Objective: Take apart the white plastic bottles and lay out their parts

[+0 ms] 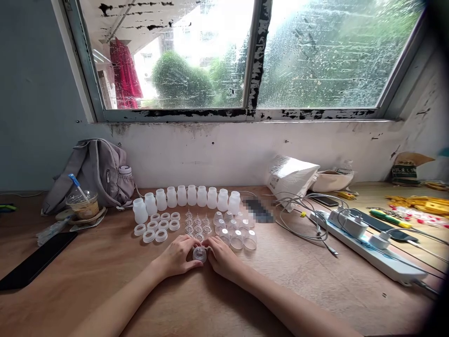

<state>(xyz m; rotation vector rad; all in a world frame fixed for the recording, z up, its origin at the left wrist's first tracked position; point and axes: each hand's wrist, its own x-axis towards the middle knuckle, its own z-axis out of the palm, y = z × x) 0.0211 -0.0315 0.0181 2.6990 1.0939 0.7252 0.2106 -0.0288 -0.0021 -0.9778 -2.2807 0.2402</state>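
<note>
Between my hands is a small clear round part [199,254], low over the wooden table. My left hand [180,255] closes on its left side, with the thumb along the near edge. My right hand [221,257] has its fingers bent at the part's upper right edge. Just beyond my fingertips lie several clear nipple-like pieces [198,220] in rows. White rings [161,235] lie to their left and clear domed caps [236,239] to their right. A curved row of frosted bottles [191,195] stands behind them.
At left are a grey backpack [101,173], an iced drink cup [83,206] and a black flat object [38,260]. To the right lie coiled cables [298,220], a white power strip [379,257] and a white bag [291,178]. Tools and yellow parts [417,204] sit farther right.
</note>
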